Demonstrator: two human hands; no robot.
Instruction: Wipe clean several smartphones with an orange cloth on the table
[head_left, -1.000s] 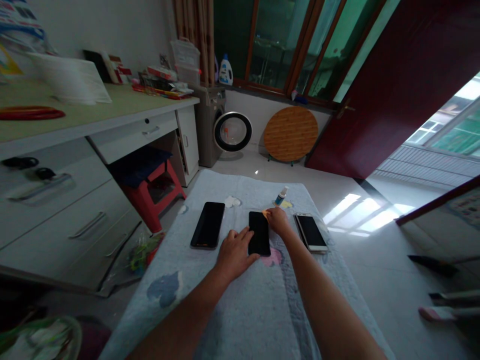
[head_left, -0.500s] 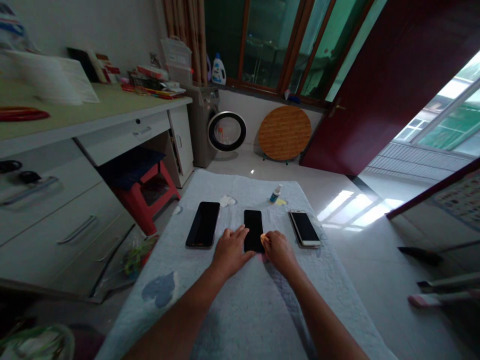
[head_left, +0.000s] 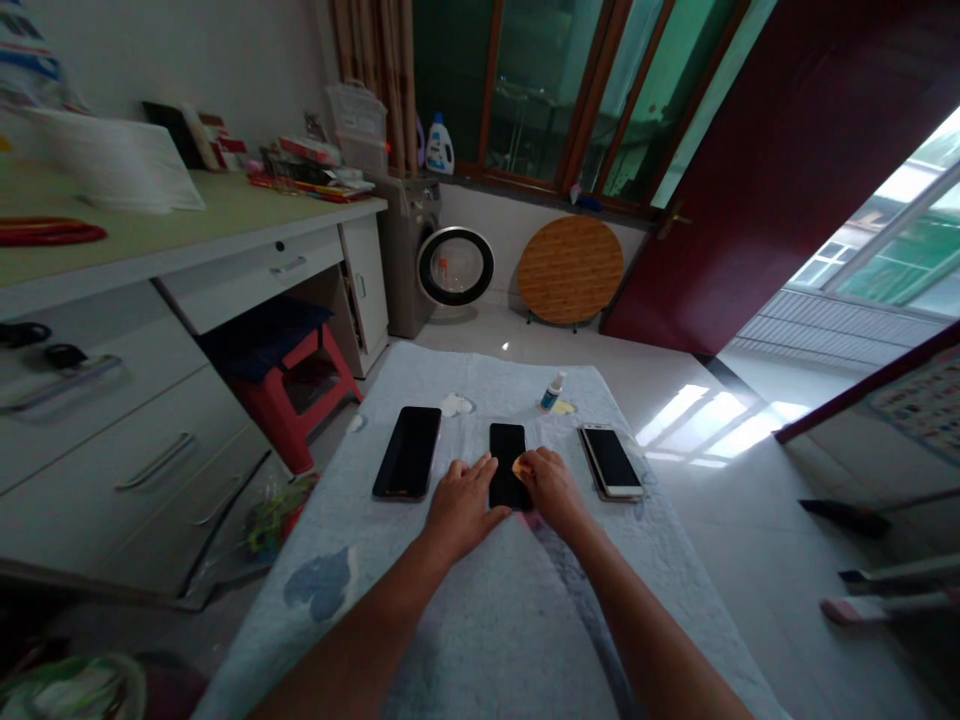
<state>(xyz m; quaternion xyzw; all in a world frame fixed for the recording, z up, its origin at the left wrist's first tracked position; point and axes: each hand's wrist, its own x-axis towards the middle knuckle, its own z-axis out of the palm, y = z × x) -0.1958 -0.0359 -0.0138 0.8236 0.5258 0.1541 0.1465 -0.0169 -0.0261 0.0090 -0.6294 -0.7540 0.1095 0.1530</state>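
Observation:
A black smartphone (head_left: 508,450) lies screen up in the middle of the light blue cloth. My left hand (head_left: 463,497) rests at its left side, fingers stretched out onto the screen's edge and thumb by the bottom corner. Pinched in my right hand (head_left: 553,487) is a small orange-yellow pad (head_left: 519,468), touching the right part of the screen; whether it is cloth or sponge I cannot tell. To the left lies a larger black phone or tablet (head_left: 409,453). On the right, a white-framed phone (head_left: 613,460) lies on another flat device. Behind stands a small spray bottle (head_left: 552,391).
The patterned blue cloth (head_left: 480,630) covers the work surface. Left of it are a red stool (head_left: 300,385) and a desk with drawers (head_left: 262,265). Beyond are a washing machine with its door open (head_left: 456,265), a round wooden tabletop (head_left: 571,268) and a dark red door (head_left: 720,190).
My right hand has slid the orange-yellow pad slightly left, from the phone's right edge further onto the screen. My left hand stays in place.

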